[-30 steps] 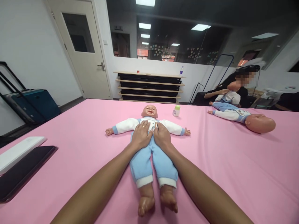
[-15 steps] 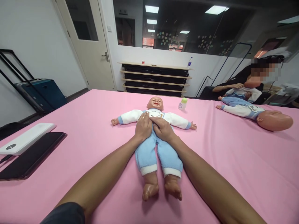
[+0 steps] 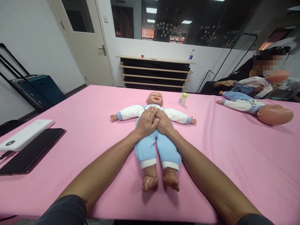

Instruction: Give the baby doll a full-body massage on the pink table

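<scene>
A baby doll (image 3: 144,151) in a blue and white outfit lies on its back, arms spread, head away from me. Both of my hands rest flat on its chest and belly. My left hand (image 3: 147,121), with a ring on one finger, has its fingers stretched out and its thumb reaching over towards the other hand. Close against it, my right hand (image 3: 164,121) lies flat too, its fingertips partly hidden under the left fingers. Beyond the doll's arm on the right stands a small bottle with a green cap (image 3: 182,99).
A pink sheet (image 3: 93,200) covers the table. On the left lie a white power bank (image 3: 28,134) and a black phone (image 3: 35,151). Another doll (image 3: 248,106) lies at the right, where a person (image 3: 239,76) holds a further doll. Behind stands a shelf (image 3: 154,75).
My hands have come together, the left fingers now overlapping the right and covering more of the chest. The person at the right has shifted the held doll. The view has tilted slightly down.
</scene>
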`<state>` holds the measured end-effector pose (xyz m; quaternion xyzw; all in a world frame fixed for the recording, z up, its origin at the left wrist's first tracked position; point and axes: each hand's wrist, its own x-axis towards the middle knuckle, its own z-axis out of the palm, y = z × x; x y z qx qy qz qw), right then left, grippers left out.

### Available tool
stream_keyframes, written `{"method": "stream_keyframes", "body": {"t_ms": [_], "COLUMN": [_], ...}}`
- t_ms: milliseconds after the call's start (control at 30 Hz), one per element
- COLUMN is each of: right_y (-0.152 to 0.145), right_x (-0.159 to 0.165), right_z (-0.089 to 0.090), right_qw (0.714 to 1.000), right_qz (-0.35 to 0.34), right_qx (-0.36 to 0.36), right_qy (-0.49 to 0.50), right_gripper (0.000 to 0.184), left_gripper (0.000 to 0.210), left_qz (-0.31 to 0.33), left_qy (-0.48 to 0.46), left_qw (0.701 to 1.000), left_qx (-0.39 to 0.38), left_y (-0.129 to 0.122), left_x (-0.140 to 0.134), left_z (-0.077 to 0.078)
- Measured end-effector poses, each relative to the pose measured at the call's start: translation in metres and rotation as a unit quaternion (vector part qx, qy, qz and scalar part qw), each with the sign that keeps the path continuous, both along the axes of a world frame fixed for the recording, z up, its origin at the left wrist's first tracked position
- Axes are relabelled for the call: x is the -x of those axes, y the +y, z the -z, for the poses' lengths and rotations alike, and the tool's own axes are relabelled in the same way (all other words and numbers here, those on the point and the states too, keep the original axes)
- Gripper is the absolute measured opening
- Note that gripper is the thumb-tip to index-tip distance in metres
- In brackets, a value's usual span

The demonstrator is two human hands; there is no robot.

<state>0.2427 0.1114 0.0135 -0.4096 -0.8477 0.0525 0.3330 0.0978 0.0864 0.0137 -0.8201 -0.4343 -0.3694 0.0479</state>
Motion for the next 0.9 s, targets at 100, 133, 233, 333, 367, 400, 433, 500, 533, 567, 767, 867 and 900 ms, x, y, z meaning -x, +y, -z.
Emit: {"method": "stream_keyframes", "body": {"t_ms": [100,133,233,333,367,400,433,500,533,567,767,867,900], "right_y": [0.002,0.002,0.001,0.000,0.000,0.000,0.000,-0.001,-0.001,-0.002,-0.010,-0.013,-0.014], "right_x": [0.000,-0.001,-0.001,-0.002,-0.002,-0.002,-0.002,-0.002,-0.002,-0.002,-0.001,-0.002,-0.002], "right_z": [0.003,0.004,0.004,0.004,0.004,0.004,0.004,0.005,0.005,0.004,0.000,0.001,0.001], "right_qw": [1.000,1.000,1.000,0.999,0.999,0.998,0.998,0.996,0.994,0.992,0.968,0.956,0.955], "right_qz": [0.005,0.009,0.012,0.029,0.042,0.056,0.068,0.092,0.106,0.122,0.246,0.288,0.295], "right_qx": [-0.003,-0.004,-0.013,-0.013,-0.008,-0.004,0.002,0.012,0.017,0.020,0.053,0.046,0.026], "right_qy": [0.004,0.005,0.002,0.000,0.001,0.002,0.002,0.002,0.003,0.006,0.026,0.019,0.025], "right_gripper": [0.051,0.052,0.053,0.055,0.055,0.055,0.055,0.054,0.054,0.053,0.043,0.036,0.033], "left_gripper": [0.053,0.053,0.052,0.052,0.051,0.050,0.050,0.050,0.050,0.050,0.053,0.053,0.051], "left_qz": [0.002,0.004,0.012,0.015,0.015,0.015,0.014,0.008,0.003,-0.003,-0.001,0.050,0.067], "left_qy": [0.003,0.003,0.005,0.018,0.024,0.030,0.034,0.036,0.034,0.031,0.037,0.077,0.088], "left_qw": [1.000,1.000,1.000,1.000,0.999,0.999,0.999,0.998,0.998,0.998,0.999,0.996,0.994], "left_qx": [0.004,0.006,0.009,0.015,0.020,0.027,0.034,0.045,0.048,0.049,0.019,-0.001,0.001], "left_y": [0.002,0.002,0.003,0.004,0.005,0.006,0.007,0.009,0.010,0.010,0.005,-0.001,-0.001], "left_x": [0.000,0.000,0.000,0.000,0.000,0.000,0.000,0.000,0.000,0.001,0.001,0.001,0.001], "left_z": [0.001,0.001,0.001,0.001,0.001,0.002,0.002,0.003,0.004,0.005,0.000,-0.007,-0.008]}}
